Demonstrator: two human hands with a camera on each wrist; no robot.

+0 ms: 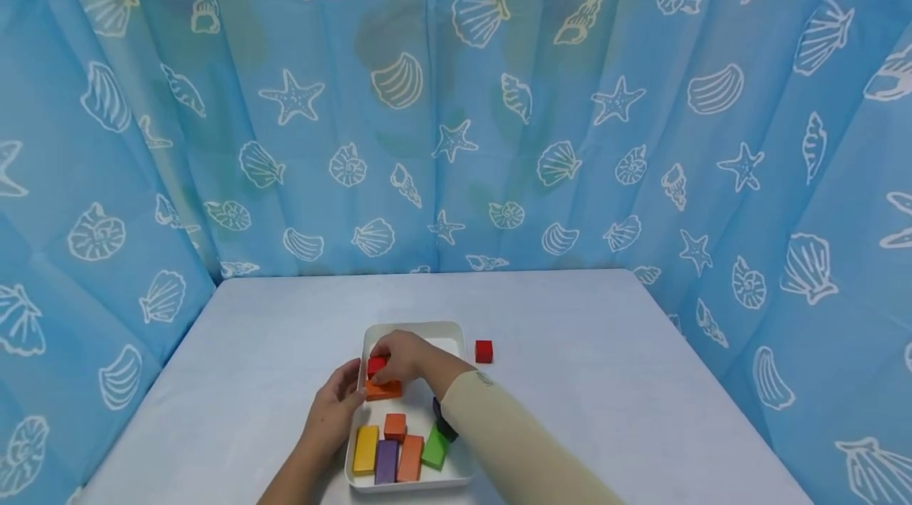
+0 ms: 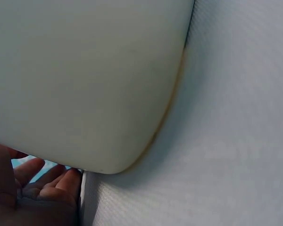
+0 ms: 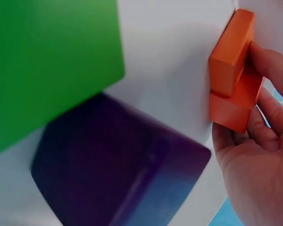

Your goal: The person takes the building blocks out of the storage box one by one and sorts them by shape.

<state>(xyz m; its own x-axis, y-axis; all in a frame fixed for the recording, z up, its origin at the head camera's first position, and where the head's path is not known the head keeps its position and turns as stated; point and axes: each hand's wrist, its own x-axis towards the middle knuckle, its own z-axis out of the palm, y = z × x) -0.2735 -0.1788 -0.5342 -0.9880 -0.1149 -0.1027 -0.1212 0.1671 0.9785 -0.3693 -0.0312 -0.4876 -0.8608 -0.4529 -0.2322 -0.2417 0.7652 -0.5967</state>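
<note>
My right hand (image 1: 404, 356) reaches into a white tray (image 1: 447, 331) and pinches a red block (image 1: 376, 366) near its left wall. Close beside that block lies an orange block (image 1: 385, 390). In the right wrist view, the thumb and fingers of the right hand (image 3: 259, 174) lie around the red block (image 3: 233, 110), against the orange block (image 3: 231, 52). My left hand (image 1: 333, 406) rests at the tray's left side, its thumb at the rim and its fingers loosely bent. The left wrist view has the left hand (image 2: 42, 193) beyond the tray's outer wall (image 2: 85, 84).
Toward the tray's near end lie a yellow block (image 1: 366, 449), a purple block (image 1: 386, 461), an orange cube (image 1: 395, 426), another orange block (image 1: 409, 457), a green block (image 1: 435, 448) and a dark block (image 1: 446, 424), partly behind the right sleeve. A red cube (image 1: 484, 351) sits outside, right of the tray.
</note>
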